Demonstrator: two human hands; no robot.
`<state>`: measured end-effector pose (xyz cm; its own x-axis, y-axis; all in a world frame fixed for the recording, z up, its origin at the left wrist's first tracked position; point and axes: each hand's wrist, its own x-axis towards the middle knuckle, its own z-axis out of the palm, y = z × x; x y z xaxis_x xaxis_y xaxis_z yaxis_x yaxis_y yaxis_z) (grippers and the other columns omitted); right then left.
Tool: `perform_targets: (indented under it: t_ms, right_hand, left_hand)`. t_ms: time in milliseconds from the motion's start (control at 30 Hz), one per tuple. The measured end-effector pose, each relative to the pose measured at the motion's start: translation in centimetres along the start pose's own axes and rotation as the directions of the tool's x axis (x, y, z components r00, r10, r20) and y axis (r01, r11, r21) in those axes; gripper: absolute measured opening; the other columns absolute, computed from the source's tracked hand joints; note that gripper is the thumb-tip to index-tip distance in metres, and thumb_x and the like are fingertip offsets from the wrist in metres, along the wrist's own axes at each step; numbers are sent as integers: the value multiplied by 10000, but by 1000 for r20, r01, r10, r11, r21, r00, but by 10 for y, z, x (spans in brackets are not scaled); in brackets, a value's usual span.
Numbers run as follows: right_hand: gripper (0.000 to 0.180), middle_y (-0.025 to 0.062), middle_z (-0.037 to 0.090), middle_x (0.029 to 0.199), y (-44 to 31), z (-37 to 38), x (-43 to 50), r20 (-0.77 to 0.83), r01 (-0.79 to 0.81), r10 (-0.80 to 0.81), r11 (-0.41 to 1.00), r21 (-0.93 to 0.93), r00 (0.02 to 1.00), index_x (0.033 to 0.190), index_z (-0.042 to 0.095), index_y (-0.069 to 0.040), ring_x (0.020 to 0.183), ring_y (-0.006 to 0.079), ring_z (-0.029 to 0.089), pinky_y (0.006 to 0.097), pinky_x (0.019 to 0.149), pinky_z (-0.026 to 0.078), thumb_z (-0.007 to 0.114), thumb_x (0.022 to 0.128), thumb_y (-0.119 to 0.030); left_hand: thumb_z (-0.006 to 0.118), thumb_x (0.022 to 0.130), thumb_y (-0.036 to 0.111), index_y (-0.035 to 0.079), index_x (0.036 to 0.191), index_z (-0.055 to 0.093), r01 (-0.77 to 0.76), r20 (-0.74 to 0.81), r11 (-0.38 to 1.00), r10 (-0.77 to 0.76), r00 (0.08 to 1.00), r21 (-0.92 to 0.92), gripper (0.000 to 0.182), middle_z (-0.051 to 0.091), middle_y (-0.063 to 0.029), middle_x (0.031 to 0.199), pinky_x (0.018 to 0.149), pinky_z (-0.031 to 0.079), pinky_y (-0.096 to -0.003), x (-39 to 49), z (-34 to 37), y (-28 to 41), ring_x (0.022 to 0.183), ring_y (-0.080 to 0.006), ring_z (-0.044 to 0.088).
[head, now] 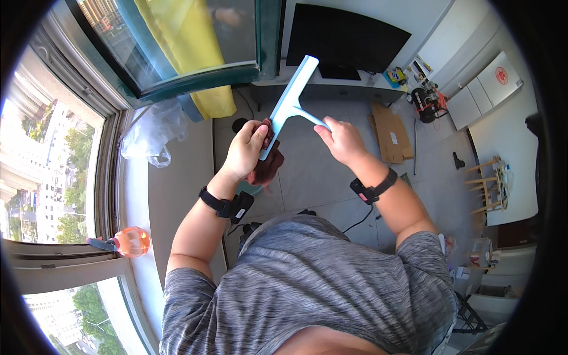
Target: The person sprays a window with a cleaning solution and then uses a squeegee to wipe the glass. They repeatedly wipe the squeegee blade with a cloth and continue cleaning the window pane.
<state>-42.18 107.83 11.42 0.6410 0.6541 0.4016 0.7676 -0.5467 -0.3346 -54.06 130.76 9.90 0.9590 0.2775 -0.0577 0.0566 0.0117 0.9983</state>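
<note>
A light-blue window squeegee is held up in front of my body, tilted, with its blade edge facing left. My right hand grips the end of its handle. At the lower end of the blade, my left hand pinches a dark red cloth around the rubber edge. Part of that cloth hangs below the blade. Beyond the squeegee's upper left stands a green-framed window sash, swung inward.
On the sill at left are an orange spray bottle and a clear plastic bag. Yellow fabric hangs behind the sash. A television stands on a low cabinet. Flattened cardboard and an air compressor are on the right.
</note>
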Motion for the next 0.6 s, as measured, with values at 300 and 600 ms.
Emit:
perform_targets:
  t_ms: [300,600]
  right_hand:
    - [405,148,598,596,49,-65,6,86,132,-128,991,-37,988,740,541,-62,562,359,601,446,516,459,602,951,-402]
    - [401,130,593,571,63,-72,-11,53,158,-157,987,-9,986,738,552,-77,560,356,592,459,575,472,615,933,-422]
  left_hand:
    - [511,1040,255,0,1172,570,-68,165,974,33,986,215,293,630,-68,939,739,523,-280,38,51,52,811,-128,581]
    - [508,1041,240,28,1173,567,-180,144,975,161,976,132,257,543,17,834,570,443,-192,83,92,85,706,-52,478]
